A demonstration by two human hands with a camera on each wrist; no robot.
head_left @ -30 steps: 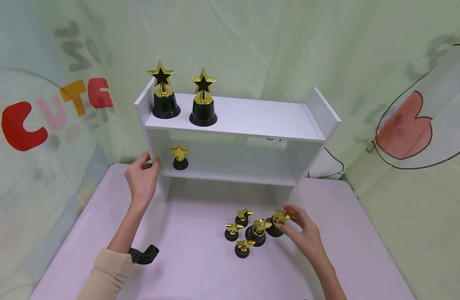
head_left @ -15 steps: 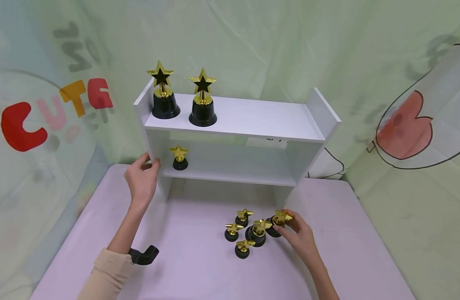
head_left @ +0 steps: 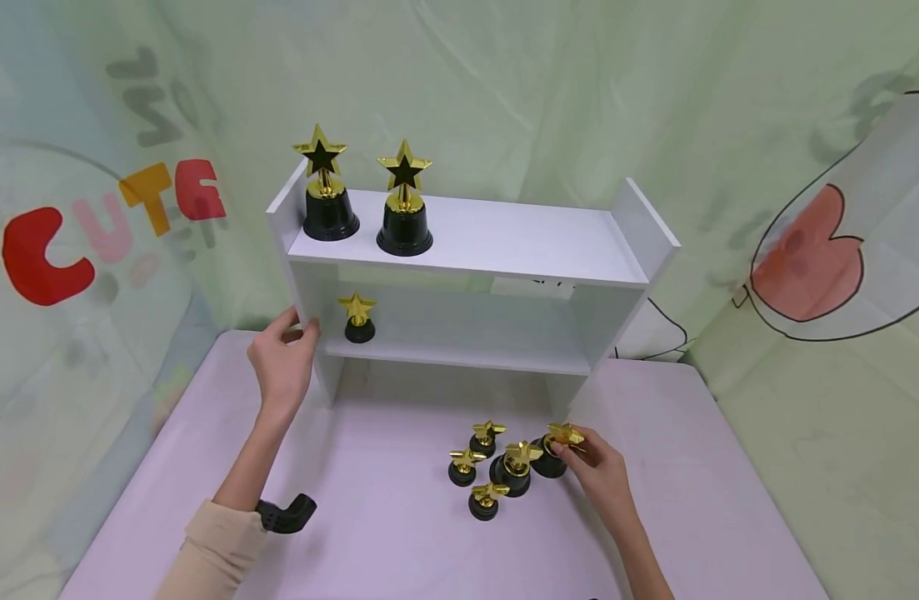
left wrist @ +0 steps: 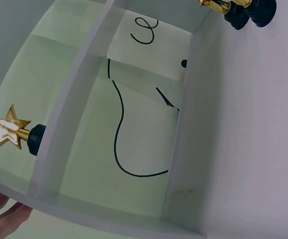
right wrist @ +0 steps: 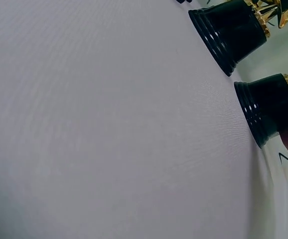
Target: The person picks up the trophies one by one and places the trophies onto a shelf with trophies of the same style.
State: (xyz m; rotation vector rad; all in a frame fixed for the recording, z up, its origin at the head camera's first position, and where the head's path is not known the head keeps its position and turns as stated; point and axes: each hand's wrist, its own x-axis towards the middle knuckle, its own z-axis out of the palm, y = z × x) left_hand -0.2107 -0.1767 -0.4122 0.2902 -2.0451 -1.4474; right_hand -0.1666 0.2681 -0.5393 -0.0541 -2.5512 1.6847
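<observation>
With thumb and fingers, my left hand point(head_left: 282, 367) grips the left side panel of the white shelf point(head_left: 459, 327); the left wrist view shows its fingers point(left wrist: 10, 219) around the panel edge. My right hand point(head_left: 600, 479) pinches the gold star top of a black-based star trophy point(head_left: 549, 461), which stands on the table at the right of a group. Beside it is another large trophy point(head_left: 510, 477). Smaller ones point(head_left: 462, 471) stand to its left. In the right wrist view the held trophy's base point(right wrist: 267, 107) appears level with the table, a fingertip against it.
Two large star trophies point(head_left: 404, 218) stand on the shelf's top board, toward the left. One small trophy point(head_left: 359, 325) is on the middle board's left end. A pale cloth covers the table point(head_left: 399, 542). Printed curtains point(head_left: 474, 92) hang behind and at both sides.
My right hand has shifted slightly left and its fingers have closed around the trophy's star. The left hand stays on the shelf panel. The trophies have not visibly moved.
</observation>
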